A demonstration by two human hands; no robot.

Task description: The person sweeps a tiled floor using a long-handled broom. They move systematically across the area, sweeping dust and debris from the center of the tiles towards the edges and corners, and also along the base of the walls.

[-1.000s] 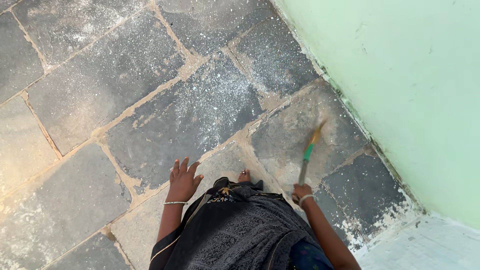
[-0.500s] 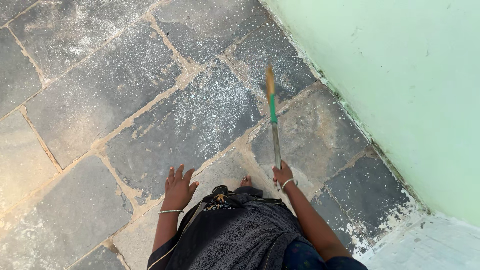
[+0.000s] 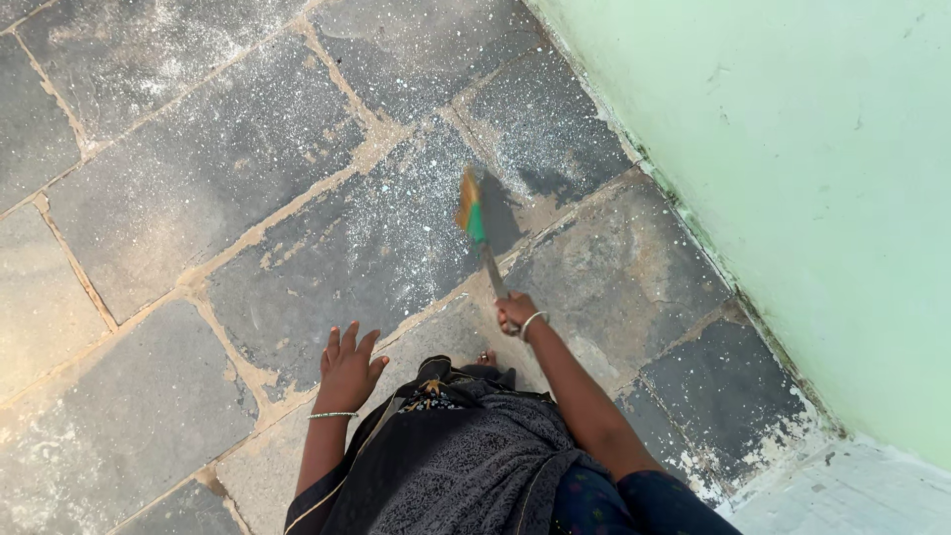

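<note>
While the right hand [image 3: 516, 313] grips a green-banded broom [image 3: 478, 230] angled over the stone floor [image 3: 149, 198], left hand [image 3: 347, 369] hangs open, fingers spread; white dust, probably paint specks, remains across most slabs.

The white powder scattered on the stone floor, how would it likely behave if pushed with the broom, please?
The white powder looks fine and loose, so it would probably slide and puff up. Some likely lodges in the rough joints between slabs. The broom, in the right hand, seems light.
</note>
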